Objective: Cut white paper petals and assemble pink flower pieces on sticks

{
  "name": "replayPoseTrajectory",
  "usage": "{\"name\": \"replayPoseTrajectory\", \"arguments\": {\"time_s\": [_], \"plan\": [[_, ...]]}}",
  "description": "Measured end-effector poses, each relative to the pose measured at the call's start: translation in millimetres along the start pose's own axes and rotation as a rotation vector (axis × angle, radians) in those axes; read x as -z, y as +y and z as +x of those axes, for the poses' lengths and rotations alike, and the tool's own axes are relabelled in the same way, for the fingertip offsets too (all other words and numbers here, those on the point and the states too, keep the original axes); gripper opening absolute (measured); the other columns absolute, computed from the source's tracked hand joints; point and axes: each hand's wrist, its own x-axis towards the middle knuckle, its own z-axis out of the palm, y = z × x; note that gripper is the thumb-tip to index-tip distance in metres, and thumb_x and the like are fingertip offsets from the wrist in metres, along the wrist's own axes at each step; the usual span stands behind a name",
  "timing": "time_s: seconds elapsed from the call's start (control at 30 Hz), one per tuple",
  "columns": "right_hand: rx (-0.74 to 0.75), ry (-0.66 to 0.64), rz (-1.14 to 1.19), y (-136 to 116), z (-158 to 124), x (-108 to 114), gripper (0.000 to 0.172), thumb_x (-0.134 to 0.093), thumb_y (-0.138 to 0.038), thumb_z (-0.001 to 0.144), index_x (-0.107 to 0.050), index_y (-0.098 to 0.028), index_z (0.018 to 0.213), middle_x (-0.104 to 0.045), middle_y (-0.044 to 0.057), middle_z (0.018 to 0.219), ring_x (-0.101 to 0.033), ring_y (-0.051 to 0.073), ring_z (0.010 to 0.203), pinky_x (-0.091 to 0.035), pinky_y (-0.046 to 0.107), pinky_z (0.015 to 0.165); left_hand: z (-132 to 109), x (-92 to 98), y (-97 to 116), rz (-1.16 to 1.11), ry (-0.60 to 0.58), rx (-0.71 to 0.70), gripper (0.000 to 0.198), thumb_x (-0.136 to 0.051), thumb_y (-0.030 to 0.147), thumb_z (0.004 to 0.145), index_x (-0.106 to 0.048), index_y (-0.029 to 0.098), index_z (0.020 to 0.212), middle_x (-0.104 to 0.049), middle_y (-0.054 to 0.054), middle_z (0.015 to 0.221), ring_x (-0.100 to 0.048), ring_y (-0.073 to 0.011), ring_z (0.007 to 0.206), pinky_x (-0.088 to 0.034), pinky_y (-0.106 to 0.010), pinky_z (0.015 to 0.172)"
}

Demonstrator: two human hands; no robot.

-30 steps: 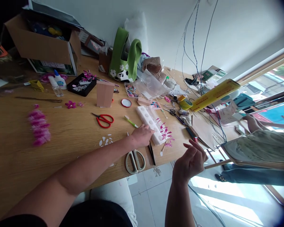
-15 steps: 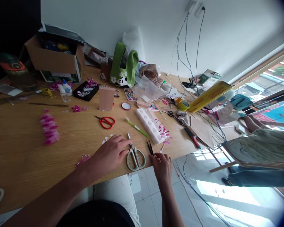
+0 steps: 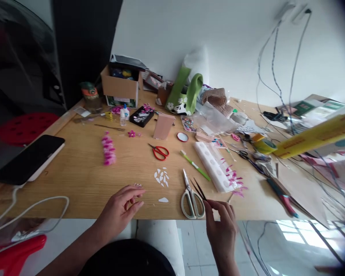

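Note:
My right hand (image 3: 222,220) holds a pair of dark tweezers (image 3: 199,189) between thumb and fingers, tips pointing away and apart. Just left of them lie white-handled scissors (image 3: 192,201) with closed blades. My left hand (image 3: 122,207) hovers at the table's front, fingers bent and thumb apart, with nothing seen in it. Beyond its fingertips, small shiny pink bits (image 3: 138,185) are partly hidden. Between the hands are several small white petal-shaped pieces (image 3: 161,177) and one larger white piece (image 3: 163,199).
Red-handled scissors (image 3: 159,151), a green stick (image 3: 195,165) and a white holed foam block (image 3: 214,168) with pink sprigs lie farther back. A fluffy pink strip (image 3: 108,148) is at left, a phone (image 3: 28,157) with a white cable at far left. A cardboard box (image 3: 122,86) stands behind.
The view has swung left. My left hand has drawn back left from the white-handled scissors, uncovering the white pieces. My right hand has lifted the tweezers, moving them toward those scissors.

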Motion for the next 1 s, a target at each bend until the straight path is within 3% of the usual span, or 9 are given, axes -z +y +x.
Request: {"name": "replayPoseTrajectory", "arguments": {"time_s": [0.1, 0.23, 0.37, 0.5, 0.67, 1.0], "plan": [[0.163, -0.120, 0.205, -45.1, 13.2, -16.7, 0.002, -0.061, -0.021, 0.088, -0.062, -0.021, 0.087, -0.060, 0.003, 0.079, -0.055, 0.019, 0.077, -0.045, 0.030, 0.068, 0.9, 6.1, 0.7, -0.294, 0.028, 0.122, 0.024, -0.066, 0.032, 0.081, -0.070, 0.018, 0.100, -0.066, -0.007, 0.095, -0.060, -0.0157, 0.078, -0.052, -0.029, 0.073], [0.301, -0.222, 0.386, -97.4, 19.9, -44.5, 0.009, -0.062, -0.011, 0.087, -0.061, -0.020, 0.090, -0.059, 0.003, 0.079, -0.054, 0.018, 0.076, -0.044, 0.031, 0.069, 6.1, 18.2, 6.2, -0.641, 0.061, 0.222, 0.029, -0.075, 0.036, 0.073, -0.072, 0.016, 0.094, -0.069, -0.008, 0.091, -0.062, -0.0191, 0.084, -0.049, -0.031, 0.080], [0.357, -0.272, 0.436, -125.3, 20.1, -65.7, 0.011, -0.060, -0.010, 0.088, -0.061, -0.020, 0.092, -0.059, 0.003, 0.079, -0.052, 0.018, 0.074, -0.042, 0.033, 0.068, 7.6, 29.5, 4.5, -0.710, 0.177, 0.306, 0.024, -0.072, 0.039, 0.077, -0.072, 0.015, 0.078, -0.067, -0.004, 0.069, -0.053, -0.0119, 0.062, -0.041, -0.023, 0.060], [0.374, -0.329, 0.459, -136.0, 23.3, -76.3, 0.012, -0.059, -0.011, 0.089, -0.059, -0.020, 0.097, -0.060, 0.004, 0.083, -0.055, 0.018, 0.076, -0.046, 0.032, 0.070, 7.8, 38.6, -4.7, -0.700, 0.264, 0.339, 0.027, -0.073, 0.040, 0.075, -0.068, 0.014, 0.069, -0.054, 0.002, 0.058, -0.040, -0.0087, 0.055, -0.031, -0.022, 0.052], [0.445, -0.457, 0.464, -140.3, 25.7, -86.7, 0.027, -0.052, -0.013, 0.094, -0.055, -0.016, 0.120, -0.064, 0.007, 0.092, -0.062, 0.017, 0.080, -0.052, 0.028, 0.069, 11.1, 44.1, -8.5, -0.684, 0.231, 0.340, 0.030, -0.072, 0.042, 0.075, -0.066, 0.013, 0.068, -0.050, 0.003, 0.058, -0.039, -0.0086, 0.056, -0.030, -0.023, 0.053], [0.557, -0.448, 0.388, -141.1, 37.2, -83.4, 0.030, -0.049, -0.009, 0.093, -0.056, -0.015, 0.122, -0.066, 0.008, 0.086, -0.062, 0.016, 0.071, -0.052, 0.026, 0.061, 24.5, 55.5, -13.5, -0.612, 0.199, 0.323, 0.027, -0.072, 0.041, 0.075, -0.066, 0.015, 0.071, -0.057, 0.001, 0.063, -0.041, -0.0100, 0.057, -0.032, -0.023, 0.054]]}}
